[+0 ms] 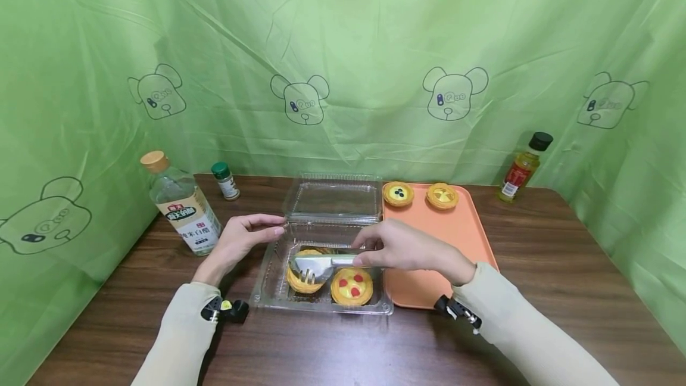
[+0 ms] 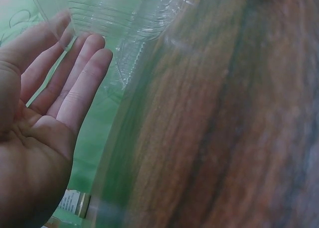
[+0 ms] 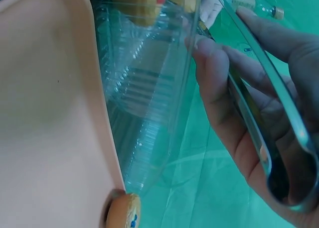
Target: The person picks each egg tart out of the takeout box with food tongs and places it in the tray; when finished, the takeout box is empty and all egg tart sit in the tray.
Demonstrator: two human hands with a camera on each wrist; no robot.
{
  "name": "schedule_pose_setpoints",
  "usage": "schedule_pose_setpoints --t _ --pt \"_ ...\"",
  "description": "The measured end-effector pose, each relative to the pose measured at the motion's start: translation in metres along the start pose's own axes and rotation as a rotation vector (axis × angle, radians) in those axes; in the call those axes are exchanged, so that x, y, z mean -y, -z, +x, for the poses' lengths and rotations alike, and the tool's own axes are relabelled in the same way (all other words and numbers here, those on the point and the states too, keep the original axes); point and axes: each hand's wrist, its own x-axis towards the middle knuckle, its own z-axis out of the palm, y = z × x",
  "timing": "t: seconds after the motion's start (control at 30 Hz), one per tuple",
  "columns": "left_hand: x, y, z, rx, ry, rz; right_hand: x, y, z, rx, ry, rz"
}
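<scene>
My right hand grips metal tongs, whose forked end lies over the left egg tart inside a clear plastic box. A tart with red dots sits to its right in the box. In the right wrist view the tongs run through the fingers of the hand. My left hand touches the box's upper left edge with its fingertips; in the left wrist view the fingers of this hand are nearly straight against clear plastic.
An orange tray right of the box bears a tart with dark berries and a yellow-topped tart. A large vinegar bottle and a green-capped shaker stand left; an oil bottle stands back right.
</scene>
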Motion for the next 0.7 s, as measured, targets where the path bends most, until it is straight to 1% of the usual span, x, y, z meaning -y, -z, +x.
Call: schedule_pose_setpoints --t 0.17,0.4,0.5,0.7 --pt "0.001 0.000 0.000 0.004 -0.006 -0.008 -0.002 0.007 -0.007 -0.046 -0.026 0.000" --pt "0.000 -0.001 0.001 0.002 -0.005 0.002 -0.007 0.019 -0.020 -0.125 -0.050 0.103" --pt "-0.001 -0.001 0.000 0.002 -0.004 0.004 -0.008 0.023 -0.027 -0.171 -0.058 0.121" --pt "-0.001 0.000 0.000 -0.002 -0.005 0.006 -0.009 0.035 -0.043 -0.261 -0.112 0.135"
